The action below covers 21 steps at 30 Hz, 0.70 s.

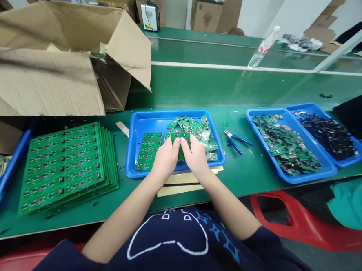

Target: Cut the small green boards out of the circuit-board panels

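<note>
Both hands sit over a blue tray (170, 116) on a green bench (233, 185). Left hand (167, 159) and right hand (196, 153) are pressed together, fingers closed on a green circuit board (177, 138) between them. Board lies over the tray's middle. Its far edge runs left-right across the view; a narrow part points toward the person, between the hands. Fingers hide the rest, so long axis cannot be fixed.

Tray also holds a loose heap of boards (194, 128), just behind and right of the hands, and a board strip (148, 152) to their left. Cutters (235, 142) with blue handles lie right of the tray. Further right: two touching blue trays (289, 174), one of boards, one of dark parts (325, 137). Far left: stacked panels (66, 169).
</note>
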Each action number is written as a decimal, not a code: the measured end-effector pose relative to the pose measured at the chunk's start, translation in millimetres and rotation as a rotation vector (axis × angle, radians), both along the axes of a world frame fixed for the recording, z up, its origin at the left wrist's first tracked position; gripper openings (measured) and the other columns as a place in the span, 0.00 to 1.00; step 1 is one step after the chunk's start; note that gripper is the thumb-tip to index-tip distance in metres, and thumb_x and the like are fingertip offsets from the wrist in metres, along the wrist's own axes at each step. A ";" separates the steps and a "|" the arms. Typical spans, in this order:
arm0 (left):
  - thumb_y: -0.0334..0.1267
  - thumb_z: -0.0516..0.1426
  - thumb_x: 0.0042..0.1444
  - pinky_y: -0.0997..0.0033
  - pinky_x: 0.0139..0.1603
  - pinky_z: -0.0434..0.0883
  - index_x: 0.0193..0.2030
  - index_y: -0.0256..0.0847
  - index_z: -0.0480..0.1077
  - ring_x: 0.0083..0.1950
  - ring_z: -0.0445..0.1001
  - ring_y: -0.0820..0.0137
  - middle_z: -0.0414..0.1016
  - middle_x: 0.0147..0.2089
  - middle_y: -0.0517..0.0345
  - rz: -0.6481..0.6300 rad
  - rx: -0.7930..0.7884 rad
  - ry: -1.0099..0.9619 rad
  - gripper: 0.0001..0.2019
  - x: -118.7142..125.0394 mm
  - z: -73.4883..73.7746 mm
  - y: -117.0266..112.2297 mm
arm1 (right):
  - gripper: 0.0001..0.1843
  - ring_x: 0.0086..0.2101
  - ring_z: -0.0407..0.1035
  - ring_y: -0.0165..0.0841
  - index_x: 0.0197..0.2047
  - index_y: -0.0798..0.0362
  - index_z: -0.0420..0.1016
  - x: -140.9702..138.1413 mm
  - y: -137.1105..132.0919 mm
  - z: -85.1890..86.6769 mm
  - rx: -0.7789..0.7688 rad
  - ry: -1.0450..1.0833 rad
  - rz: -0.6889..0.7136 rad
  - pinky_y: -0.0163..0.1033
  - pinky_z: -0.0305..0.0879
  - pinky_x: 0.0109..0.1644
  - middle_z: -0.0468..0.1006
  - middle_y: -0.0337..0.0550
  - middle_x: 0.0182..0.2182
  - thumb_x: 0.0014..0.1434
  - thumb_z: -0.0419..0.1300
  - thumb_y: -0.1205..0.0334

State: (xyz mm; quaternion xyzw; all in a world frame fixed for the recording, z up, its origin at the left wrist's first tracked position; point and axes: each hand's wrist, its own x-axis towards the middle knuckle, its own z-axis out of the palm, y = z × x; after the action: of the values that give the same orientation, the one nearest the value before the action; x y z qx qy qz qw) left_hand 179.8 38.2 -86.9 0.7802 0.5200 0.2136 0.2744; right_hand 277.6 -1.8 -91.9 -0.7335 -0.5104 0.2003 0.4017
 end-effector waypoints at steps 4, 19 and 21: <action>0.46 0.37 0.63 0.67 0.31 0.65 0.37 0.36 0.63 0.32 0.74 0.60 0.73 0.30 0.47 -0.014 -0.018 0.150 0.20 7.1 -2.3 1.6 | 0.14 0.22 0.62 0.33 0.34 0.54 0.62 -0.1 2.1 -1.0 -0.108 -0.235 -0.048 0.35 0.52 0.27 0.66 0.39 0.20 0.63 0.42 0.55; 0.61 0.45 0.53 0.67 0.29 0.67 0.52 0.33 0.62 0.35 0.76 0.54 0.76 0.31 0.43 -0.063 -0.012 0.669 0.33 -56.2 29.9 -2.5 | 0.23 0.41 0.69 0.40 0.52 0.57 0.67 32.0 13.1 11.5 -0.044 -0.411 -0.087 0.42 0.61 0.42 0.73 0.55 0.43 0.61 0.47 0.52; 0.58 0.47 0.54 0.67 0.29 0.67 0.52 0.35 0.62 0.35 0.76 0.55 0.76 0.30 0.45 -0.085 -0.038 0.679 0.29 -67.0 25.0 -12.5 | 0.18 0.39 0.70 0.37 0.47 0.55 0.70 21.5 29.8 11.0 -0.043 -0.375 0.087 0.39 0.62 0.42 0.74 0.51 0.41 0.61 0.47 0.55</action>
State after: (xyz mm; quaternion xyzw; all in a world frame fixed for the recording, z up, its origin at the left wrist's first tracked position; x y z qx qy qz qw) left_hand 112.8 25.7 -61.9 0.8226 0.5524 -0.0796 0.1086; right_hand 299.1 28.1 -80.9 -0.7438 -0.6029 0.0882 0.2747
